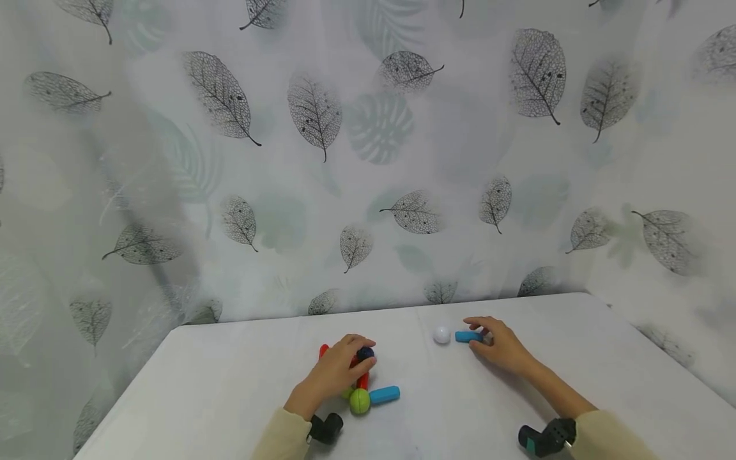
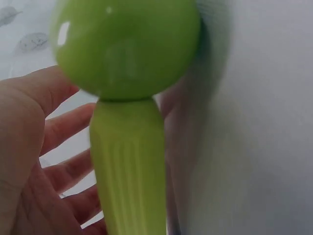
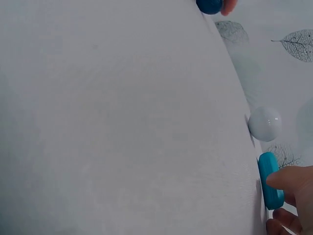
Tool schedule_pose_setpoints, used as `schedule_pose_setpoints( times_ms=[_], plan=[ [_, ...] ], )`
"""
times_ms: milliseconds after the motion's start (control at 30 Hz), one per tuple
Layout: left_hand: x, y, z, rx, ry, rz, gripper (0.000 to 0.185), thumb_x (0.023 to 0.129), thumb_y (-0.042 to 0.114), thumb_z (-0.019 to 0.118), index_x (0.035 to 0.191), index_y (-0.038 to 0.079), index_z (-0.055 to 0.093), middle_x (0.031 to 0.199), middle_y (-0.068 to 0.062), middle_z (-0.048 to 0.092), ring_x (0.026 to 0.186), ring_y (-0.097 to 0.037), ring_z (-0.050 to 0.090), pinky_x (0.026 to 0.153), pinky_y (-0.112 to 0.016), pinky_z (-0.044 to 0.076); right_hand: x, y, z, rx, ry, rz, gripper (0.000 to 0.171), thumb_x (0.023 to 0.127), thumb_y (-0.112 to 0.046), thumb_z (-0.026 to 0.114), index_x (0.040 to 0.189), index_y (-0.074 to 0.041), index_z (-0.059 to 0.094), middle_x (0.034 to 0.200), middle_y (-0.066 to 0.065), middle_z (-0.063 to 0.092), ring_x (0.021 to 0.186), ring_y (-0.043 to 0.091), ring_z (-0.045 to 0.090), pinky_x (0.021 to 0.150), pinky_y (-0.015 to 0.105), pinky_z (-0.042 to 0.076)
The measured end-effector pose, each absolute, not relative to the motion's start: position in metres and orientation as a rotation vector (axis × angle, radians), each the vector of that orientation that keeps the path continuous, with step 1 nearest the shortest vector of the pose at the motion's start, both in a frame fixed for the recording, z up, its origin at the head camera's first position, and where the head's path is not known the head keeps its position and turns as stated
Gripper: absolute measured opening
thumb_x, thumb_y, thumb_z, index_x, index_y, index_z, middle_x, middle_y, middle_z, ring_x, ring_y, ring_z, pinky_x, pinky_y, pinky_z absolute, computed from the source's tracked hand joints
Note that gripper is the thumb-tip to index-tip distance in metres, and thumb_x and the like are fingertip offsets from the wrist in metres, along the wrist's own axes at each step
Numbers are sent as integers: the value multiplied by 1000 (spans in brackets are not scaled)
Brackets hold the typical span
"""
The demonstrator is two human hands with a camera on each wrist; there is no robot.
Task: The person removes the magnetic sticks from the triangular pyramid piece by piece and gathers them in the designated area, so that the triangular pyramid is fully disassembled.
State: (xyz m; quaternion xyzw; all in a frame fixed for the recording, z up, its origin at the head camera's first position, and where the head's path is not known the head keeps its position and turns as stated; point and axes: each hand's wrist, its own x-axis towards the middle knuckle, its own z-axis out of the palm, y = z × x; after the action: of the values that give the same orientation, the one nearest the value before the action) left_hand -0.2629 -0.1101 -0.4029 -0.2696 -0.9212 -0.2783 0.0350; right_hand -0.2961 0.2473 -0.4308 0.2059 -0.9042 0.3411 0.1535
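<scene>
A: What's my backdrop?

B: I see a leaf-print curtain (image 1: 368, 147) hanging behind and to the right of a white table (image 1: 230, 383).

A: Hands?

B: Left hand (image 1: 336, 370) is curled over a dark blue ball (image 1: 365, 352) near the table's middle. Red sticks (image 1: 362, 381) lie under it, with a green ball (image 1: 360, 401) and a blue stick (image 1: 384, 395) touching just in front.

A: Right?

B: Right hand (image 1: 499, 345) pinches a second blue stick (image 1: 468, 336) lying flat. A white ball (image 1: 441, 334) sits just left of it.

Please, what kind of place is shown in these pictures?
Probably a staged tabletop recording corner, not a lived-in room: a plain white table, a leaf-printed curtain backdrop, and coloured plastic toy sticks and balls, such as the green ball.
</scene>
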Motion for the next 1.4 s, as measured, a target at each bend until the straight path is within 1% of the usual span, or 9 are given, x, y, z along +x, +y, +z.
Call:
schedule_pose_setpoints(
  times_ms=[300,433,567,733,867,1000,1100,1233,1400],
  plan=[
    [-252,-124,-398,-756,-2783,-676,31,92,28,67,117,11,60,117,-8,58,111,-28,57,91,-50,44,-291,246,-427,643,-2453,1077,41,86,4,68,125,1,58,106,19,63,89,25,54,66,24,48],
    [-250,-135,-399,-846,-2775,-789,34,91,38,68,115,16,62,114,1,59,112,-22,55,93,-48,41,-288,246,-426,694,-2405,1087,40,86,6,68,125,1,59,106,17,64,91,23,55,67,24,49],
    [-250,-144,-398,-955,-2785,-1001,40,83,49,73,111,22,65,115,10,60,113,-17,51,97,-49,37,-285,246,-428,738,-2333,1074,39,85,6,68,123,0,61,103,12,65,90,16,54,67,24,50],
    [-251,-149,-398,-1081,-2777,-1046,37,77,43,80,107,25,69,115,12,61,111,-13,48,94,-47,37,-279,243,-431,801,-2245,1088,39,83,11,67,120,0,62,99,11,65,89,13,53,66,22,49],
    [-251,-146,-401,-1140,-2748,-1053,32,77,39,81,104,25,71,108,13,63,111,-13,46,94,-46,37,-275,239,-430,876,-2184,1134,38,82,15,64,118,3,62,101,14,64,89,15,54,67,20,49],
    [-250,-136,-406,-1157,-2737,-1039,29,79,41,80,101,25,72,96,14,65,111,-14,45,95,-44,39,-273,235,-432,951,-2122,1166,40,79,20,63,116,5,62,103,7,64,88,16,54,67,18,48],
    [-247,-127,-407,-1144,-2741,-990,30,79,46,78,99,25,72,91,15,64,109,-14,45,92,-38,42,-272,231,-433,997,-2085,1167,38,78,21,63,113,6,62,105,3,64,88,16,55,67,19,48],
    [-242,-118,-404,-1143,-2757,-928,32,81,50,76,100,25,70,89,16,63,110,-16,44,86,-33,45,-269,227,-434,1042,-2061,1168,36,78,20,64,111,7,62,104,7,64,89,18,56,66,20,49],
    [-238,-113,-401,-1197,-2740,-895,28,81,41,76,103,25,70,88,14,64,110,-18,44,85,-33,45,-265,220,-434,1081,-2086,1177,37,78,21,65,112,6,63,98,11,63,88,18,55,66,20,49]
  ],
)
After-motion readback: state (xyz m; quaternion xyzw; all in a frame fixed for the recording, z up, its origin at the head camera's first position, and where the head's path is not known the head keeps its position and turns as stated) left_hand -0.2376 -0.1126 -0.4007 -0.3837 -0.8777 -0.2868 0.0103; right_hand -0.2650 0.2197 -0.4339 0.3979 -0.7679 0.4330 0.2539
